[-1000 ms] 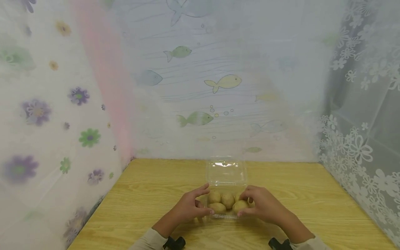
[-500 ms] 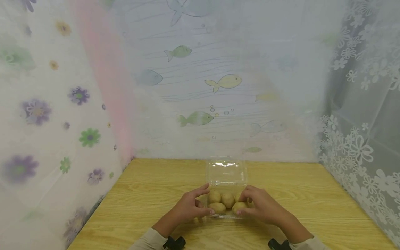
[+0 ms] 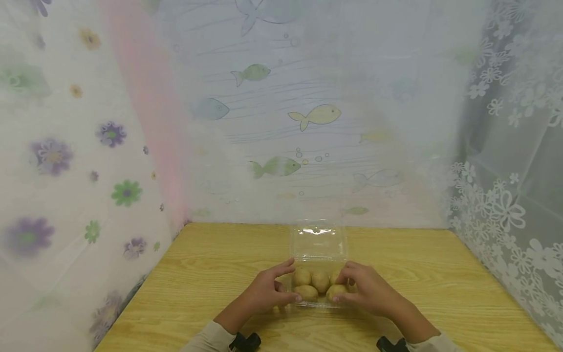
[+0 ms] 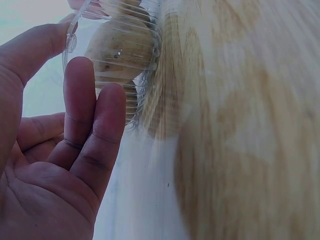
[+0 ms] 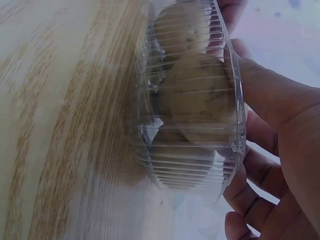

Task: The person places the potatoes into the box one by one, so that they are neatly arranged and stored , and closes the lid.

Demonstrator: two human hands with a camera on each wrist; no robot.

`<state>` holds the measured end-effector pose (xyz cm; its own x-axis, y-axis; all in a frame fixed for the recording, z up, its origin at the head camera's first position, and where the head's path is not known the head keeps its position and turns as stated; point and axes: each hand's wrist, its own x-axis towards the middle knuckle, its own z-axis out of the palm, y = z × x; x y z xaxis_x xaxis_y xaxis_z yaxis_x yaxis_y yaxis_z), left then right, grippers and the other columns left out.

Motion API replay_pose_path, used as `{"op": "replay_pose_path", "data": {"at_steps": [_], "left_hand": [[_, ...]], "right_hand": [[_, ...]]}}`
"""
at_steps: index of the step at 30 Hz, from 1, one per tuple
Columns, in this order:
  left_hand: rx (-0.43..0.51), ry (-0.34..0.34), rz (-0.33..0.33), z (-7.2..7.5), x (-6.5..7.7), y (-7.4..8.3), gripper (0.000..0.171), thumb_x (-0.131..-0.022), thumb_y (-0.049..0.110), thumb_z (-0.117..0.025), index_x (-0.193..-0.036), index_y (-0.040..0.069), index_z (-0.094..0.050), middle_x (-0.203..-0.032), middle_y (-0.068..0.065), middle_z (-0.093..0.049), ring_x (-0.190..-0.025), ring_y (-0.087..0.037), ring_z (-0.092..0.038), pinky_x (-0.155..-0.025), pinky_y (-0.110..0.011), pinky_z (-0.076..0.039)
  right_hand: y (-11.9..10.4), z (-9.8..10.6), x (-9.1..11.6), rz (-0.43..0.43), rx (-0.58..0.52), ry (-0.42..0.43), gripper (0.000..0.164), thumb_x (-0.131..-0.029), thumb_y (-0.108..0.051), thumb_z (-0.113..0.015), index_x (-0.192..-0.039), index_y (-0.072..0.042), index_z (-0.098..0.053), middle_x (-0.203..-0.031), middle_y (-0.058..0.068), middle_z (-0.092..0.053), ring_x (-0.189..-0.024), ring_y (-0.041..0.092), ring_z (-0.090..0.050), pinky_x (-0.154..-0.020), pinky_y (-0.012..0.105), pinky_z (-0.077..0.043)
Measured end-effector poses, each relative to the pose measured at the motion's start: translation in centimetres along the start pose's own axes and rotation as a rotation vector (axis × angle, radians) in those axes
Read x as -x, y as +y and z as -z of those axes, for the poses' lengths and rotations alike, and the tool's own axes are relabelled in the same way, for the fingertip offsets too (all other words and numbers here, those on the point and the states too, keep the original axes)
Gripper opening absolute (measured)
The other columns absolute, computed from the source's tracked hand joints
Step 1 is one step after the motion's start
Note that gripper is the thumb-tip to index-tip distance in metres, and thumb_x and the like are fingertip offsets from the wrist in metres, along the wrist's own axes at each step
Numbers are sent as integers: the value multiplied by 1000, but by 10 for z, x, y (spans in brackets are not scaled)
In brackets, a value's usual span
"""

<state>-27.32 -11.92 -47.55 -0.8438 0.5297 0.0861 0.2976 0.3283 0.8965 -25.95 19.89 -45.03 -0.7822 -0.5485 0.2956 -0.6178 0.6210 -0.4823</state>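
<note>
Several potatoes (image 3: 320, 282) lie in a clear plastic clamshell container (image 3: 321, 306), whose lid (image 3: 318, 243) is raised at the back. My left hand (image 3: 269, 289) holds the container's left end, thumb at the front rim and index finger by the back corner. In the left wrist view, two fingers (image 4: 107, 107) lie beside the ribbed outer wall. My right hand (image 3: 367, 288) reaches over the right rim. Its thumb and index finger pinch the front right potato (image 3: 335, 292), partly hiding the potato behind. In the right wrist view, the other fingers (image 5: 260, 172) are curled outside the wall.
The container stands on a wood-grain table (image 3: 220, 259). A fish-printed curtain (image 3: 308, 137) hangs behind it, with a flower-printed sheet (image 3: 66, 171) at left and a patterned sheet (image 3: 506, 210) at right. Dark wrist mounts (image 3: 245, 342) sit below the sleeves.
The front right potato has shifted slightly to the left under my right thumb. My left hand and the container look unmoved.
</note>
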Motion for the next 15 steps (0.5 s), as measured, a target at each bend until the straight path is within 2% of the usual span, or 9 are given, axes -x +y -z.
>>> {"op": "replay_pose_path", "data": {"at_steps": [15], "left_hand": [[4, -4, 0, 1, -1, -2, 83, -87, 31, -86, -156, 8, -46, -170, 5, -30, -52, -4, -50, -50, -21, -45]], "right_hand": [[0, 1, 0, -23, -20, -8, 35, -86, -54, -78, -102, -23, -72, -96, -14, -60, -88, 6, -55, -72, 25, -50]]}}
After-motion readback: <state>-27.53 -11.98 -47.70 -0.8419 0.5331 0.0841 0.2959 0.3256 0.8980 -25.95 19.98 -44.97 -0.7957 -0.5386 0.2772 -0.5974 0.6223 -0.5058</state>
